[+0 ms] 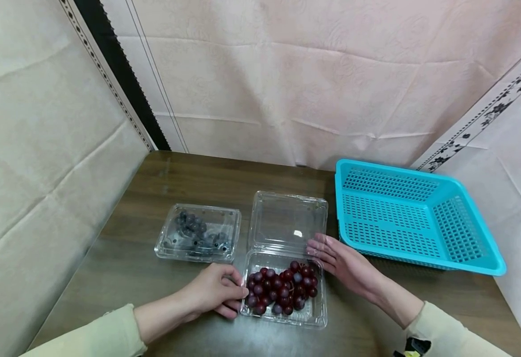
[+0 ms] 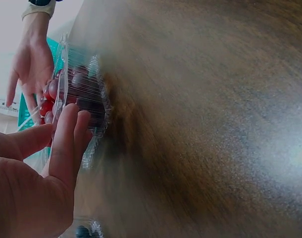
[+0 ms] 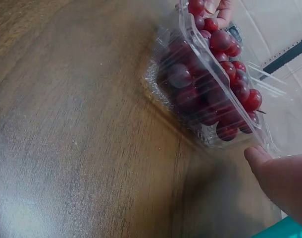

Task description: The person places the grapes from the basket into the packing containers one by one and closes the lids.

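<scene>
A clear plastic clamshell box (image 1: 283,320) stands with its lid (image 1: 289,220) folded back flat behind it. Red grapes (image 1: 283,287) on their stems fill the base. My left hand (image 1: 220,290) pinches the box's left rim, thumb at the top edge and fingers along the outer wall; in the left wrist view the fingertips (image 2: 69,111) press on that wall. At the right, by the hinge, my right hand (image 1: 345,263) is held with its fingers straight, fingertips seen through the clear lid's edge. The right wrist view shows its thumb (image 3: 257,156) near the box's corner.
Left of the grapes, a closed clear box (image 1: 229,233) holds dark blue grapes or berries (image 1: 191,223). A turquoise plastic basket (image 1: 425,263) stands at the right rear of the wooden table (image 1: 126,277). Pale cloth (image 1: 309,89) hangs around the table.
</scene>
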### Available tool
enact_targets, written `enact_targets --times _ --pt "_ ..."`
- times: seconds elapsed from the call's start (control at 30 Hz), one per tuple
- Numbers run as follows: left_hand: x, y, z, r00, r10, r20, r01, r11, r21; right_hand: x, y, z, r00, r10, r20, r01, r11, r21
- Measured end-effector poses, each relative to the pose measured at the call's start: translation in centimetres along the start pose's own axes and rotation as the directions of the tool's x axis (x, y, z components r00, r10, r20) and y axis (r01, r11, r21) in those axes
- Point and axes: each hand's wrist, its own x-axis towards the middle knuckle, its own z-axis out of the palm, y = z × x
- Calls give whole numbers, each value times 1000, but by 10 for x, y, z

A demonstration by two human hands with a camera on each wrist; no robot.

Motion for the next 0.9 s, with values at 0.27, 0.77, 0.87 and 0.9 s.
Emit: enact_targets --times 0.27,0.77,0.87,0.9 --pt "0 0 0 1000 -1 -14 1 1000 6 -2 2 -1 998 -50 23 47 995 86" --pt "1 -2 0 1000 1 -12 -1 1000 -8 -7 0 -1 995 -81 52 75 991 111" --pt "1 -1 0 1000 -1 -14 1 1000 -23 -8 -2 0 996 -81 43 77 993 87" --pt "1 -1 0 1000 -2 -15 1 1000 -27 -8 -2 0 996 -82 40 79 994 75"
